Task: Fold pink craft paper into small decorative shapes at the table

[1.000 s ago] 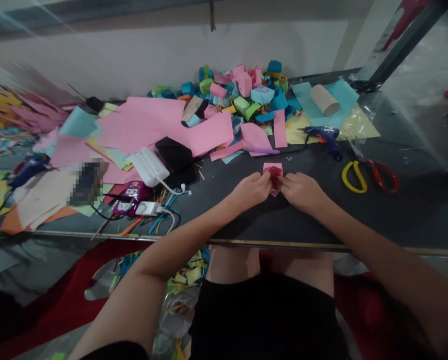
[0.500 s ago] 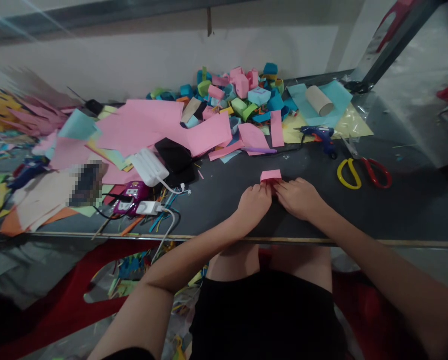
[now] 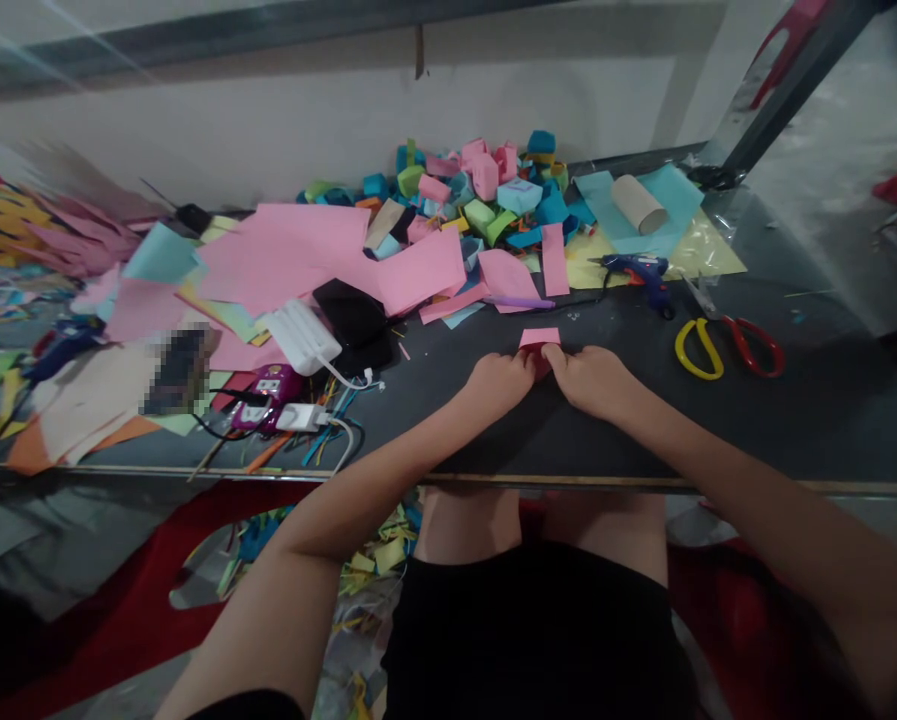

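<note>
A small folded piece of pink paper [image 3: 540, 336] is pinched between both my hands, just above the dark table. My left hand [image 3: 502, 384] closes on its left side, fingers curled. From the right, my right hand [image 3: 584, 380] grips it with the thumb pressed near the middle. The paper's upper face shows beyond the fingers; its lower part is in shadow and partly covered by them. Right of my right hand lie scissors [image 3: 752, 345] with one yellow and one red handle. Behind the hands rest a purple pen [image 3: 521, 302] and a pink paper strip [image 3: 554, 260].
A pile of small folded paper pieces [image 3: 485, 180] lies along the wall. At the right are a blue glue gun [image 3: 639, 270] and a cardboard tube [image 3: 639, 205]. Pink sheets [image 3: 298, 245], a white power bank [image 3: 302, 335], a charger with cables [image 3: 302, 417] and a phone [image 3: 176, 370] crowd the left.
Both hands and the pink paper have shifted slightly away from me. My right thumb now presses on the paper's near side, and the fingers have changed their hold.
</note>
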`<state>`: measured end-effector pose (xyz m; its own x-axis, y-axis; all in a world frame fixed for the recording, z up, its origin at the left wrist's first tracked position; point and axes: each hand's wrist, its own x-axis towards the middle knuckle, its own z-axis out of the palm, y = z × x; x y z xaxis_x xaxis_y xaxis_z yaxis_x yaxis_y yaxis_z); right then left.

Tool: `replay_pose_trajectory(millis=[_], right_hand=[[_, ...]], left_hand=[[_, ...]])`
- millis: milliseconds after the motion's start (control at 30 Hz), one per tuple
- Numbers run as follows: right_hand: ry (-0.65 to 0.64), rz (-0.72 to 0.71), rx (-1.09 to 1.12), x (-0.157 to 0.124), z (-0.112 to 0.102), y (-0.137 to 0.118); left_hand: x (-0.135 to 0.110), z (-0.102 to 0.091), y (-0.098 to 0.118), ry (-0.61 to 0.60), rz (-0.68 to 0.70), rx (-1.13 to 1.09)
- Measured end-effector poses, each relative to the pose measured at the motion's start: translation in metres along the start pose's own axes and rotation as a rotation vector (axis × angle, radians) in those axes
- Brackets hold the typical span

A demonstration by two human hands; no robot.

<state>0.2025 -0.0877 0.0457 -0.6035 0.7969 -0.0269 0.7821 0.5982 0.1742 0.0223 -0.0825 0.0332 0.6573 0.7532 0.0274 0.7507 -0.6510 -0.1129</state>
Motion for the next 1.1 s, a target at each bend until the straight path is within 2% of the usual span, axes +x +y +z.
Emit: replay_pose_trajectory(millis=[300, 433, 600, 700, 900, 1000, 1100], right_hand=[[-0.055, 0.039, 0.013, -0.002, 0.000, 0.001], [-0.105, 0.073, 0.049, 0.000, -0.002, -0.001], [-0.174, 0.116, 0.087, 0.005, -0.012, -0.003], [-0.224, 0.148, 0.093, 0.006, -0.018, 0.000], [-0.258, 0.151, 0.109, 0.005, -0.026, 0.007], [-0.224, 0.144, 0.140, 0.005, -0.026, 0.014], [-0.105, 0.180, 0.272, 0.008, -0.016, 0.026]], left_hand=[[0.011, 0.011, -0.023, 0.009, 0.400, 0.187], [0.012, 0.015, -0.031, 0.085, 0.458, 0.213], [0.018, 0.016, -0.030, 0.106, 0.472, 0.198], [0.020, 0.016, -0.029, 0.126, 0.460, 0.142], [0.021, 0.019, -0.027, 0.187, 0.347, 0.026], [0.025, 0.018, -0.029, 0.188, 0.190, -0.012], [0.030, 0.013, -0.032, 0.158, -0.008, -0.079]])
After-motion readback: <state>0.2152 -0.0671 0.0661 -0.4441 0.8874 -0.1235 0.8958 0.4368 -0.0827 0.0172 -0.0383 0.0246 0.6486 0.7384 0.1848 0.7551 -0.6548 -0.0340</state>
